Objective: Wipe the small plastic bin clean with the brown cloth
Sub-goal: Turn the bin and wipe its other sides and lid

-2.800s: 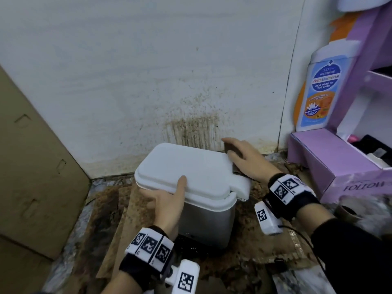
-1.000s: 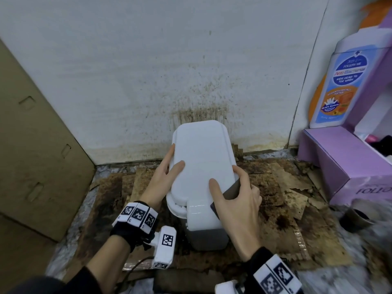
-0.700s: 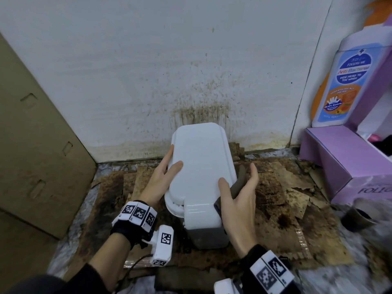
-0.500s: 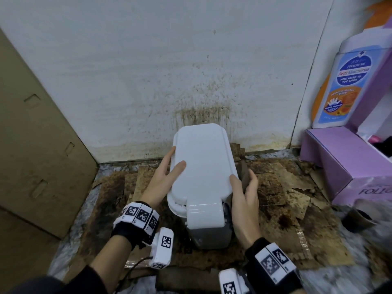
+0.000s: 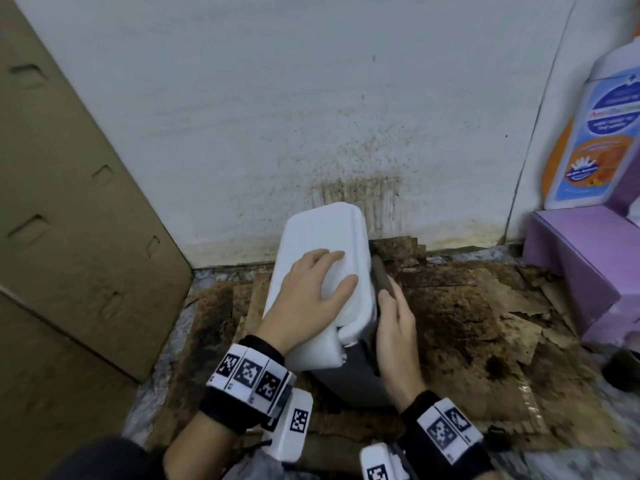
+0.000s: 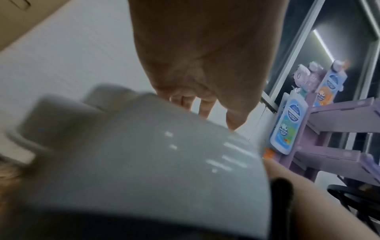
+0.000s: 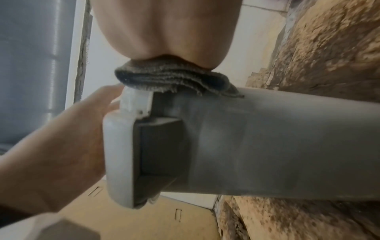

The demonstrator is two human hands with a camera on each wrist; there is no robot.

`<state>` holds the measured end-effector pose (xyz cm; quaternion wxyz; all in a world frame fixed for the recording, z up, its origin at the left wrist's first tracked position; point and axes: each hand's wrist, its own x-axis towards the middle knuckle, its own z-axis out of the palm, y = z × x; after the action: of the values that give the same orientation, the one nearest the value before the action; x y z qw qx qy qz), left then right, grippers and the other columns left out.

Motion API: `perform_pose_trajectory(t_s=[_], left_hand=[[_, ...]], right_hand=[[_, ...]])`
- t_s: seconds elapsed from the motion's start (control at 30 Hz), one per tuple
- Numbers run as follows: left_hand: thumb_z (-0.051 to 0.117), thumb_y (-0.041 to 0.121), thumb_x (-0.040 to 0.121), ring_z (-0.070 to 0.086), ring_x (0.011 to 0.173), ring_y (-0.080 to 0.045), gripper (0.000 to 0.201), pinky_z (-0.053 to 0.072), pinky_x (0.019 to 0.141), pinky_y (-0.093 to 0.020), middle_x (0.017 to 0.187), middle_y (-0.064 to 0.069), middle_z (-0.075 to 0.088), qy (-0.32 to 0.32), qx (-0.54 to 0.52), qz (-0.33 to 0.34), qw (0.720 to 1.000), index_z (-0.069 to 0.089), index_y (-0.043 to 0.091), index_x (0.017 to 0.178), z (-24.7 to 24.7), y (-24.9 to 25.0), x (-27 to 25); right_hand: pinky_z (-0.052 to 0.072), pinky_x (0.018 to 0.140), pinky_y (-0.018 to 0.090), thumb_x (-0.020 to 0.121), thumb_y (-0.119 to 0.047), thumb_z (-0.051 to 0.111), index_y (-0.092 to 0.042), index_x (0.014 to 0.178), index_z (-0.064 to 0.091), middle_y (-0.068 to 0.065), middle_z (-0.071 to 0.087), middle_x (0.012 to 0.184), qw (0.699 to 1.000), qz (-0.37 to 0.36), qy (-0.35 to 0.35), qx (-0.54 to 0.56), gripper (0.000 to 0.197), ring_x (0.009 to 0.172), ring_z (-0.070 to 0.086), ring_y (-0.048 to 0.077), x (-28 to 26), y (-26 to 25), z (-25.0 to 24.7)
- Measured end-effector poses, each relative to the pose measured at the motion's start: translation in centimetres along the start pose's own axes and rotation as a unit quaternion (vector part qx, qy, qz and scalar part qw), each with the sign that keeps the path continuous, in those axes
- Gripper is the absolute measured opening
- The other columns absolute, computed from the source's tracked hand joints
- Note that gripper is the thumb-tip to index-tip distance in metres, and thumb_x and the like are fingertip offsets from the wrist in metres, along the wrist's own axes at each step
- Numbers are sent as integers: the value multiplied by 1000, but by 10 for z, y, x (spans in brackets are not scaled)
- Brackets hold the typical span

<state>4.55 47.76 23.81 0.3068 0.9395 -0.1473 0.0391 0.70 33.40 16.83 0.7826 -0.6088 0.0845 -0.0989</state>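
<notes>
L hand (image 5: pixel 313 292) flat, fingers apart, atop small plastic bin (image 5: pixel 322 226); R hand (image 5: pixel 394 327), fingers straight, presses brown cloth (image 5: pixel 380 277) to bin's side.

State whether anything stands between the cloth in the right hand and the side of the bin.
Nothing visible does. The right hand presses the brown cloth straight against the right side wall of the small plastic bin, just under the lid. The left hand rests flat on top of the lid, clear of that side.
</notes>
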Motion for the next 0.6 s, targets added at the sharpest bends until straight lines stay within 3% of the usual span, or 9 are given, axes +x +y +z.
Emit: perform_pose_trajectory(t_s=[0.1, 0.23, 0.4, 0.47, 0.6], left_hand=[[37, 72, 91, 33, 139, -22, 68, 27, 117, -43, 147, 3, 36, 41, 43, -47, 997, 40, 34, 148, 1, -2, -1], [39, 62, 100, 26, 141, -24, 58, 20, 114, -37, 147, 1, 31, 60, 56, -65, 995, 33, 33, 150, -3, -16, -4], [37, 58, 101, 19, 146, -18, 63, 14, 113, -33, 154, 3, 25, 45, 55, -59, 996, 24, 31, 157, -6, -34, -6], [35, 62, 97, 19, 147, -19, 69, 14, 116, -34, 156, 4, 24, 38, 58, -59, 996, 23, 31, 157, -7, -37, -7], [31, 69, 91, 15, 151, -17, 81, 13, 120, -38, 162, 3, 20, 29, 79, -64, 994, 18, 28, 159, -6, -39, -7]], right_hand=[[46, 113, 43, 104, -49, 42, -42, 146, 52, -19, 61, 141, 999, 28, -29, -1, 44, 130, 57, 5, -1, 5, 9], [49, 103, 29, 110, -35, 38, -33, 147, 53, -12, 64, 136, 997, 62, -27, 34, 40, 124, 60, 6, -2, 5, 13], [38, 119, 36, 111, -35, 37, -39, 153, 43, -18, 52, 150, 998, 47, -38, 7, 43, 137, 48, 3, 0, 17, 19], [30, 123, 35, 111, -42, 34, -46, 155, 35, -25, 41, 157, 996, 30, -80, -20, 45, 143, 38, -3, -2, 19, 29], [8, 129, 31, 106, -55, 19, -48, 159, 13, -27, 12, 167, 984, -38, -130, -116, 54, 152, 8, -12, -7, 30, 48]])
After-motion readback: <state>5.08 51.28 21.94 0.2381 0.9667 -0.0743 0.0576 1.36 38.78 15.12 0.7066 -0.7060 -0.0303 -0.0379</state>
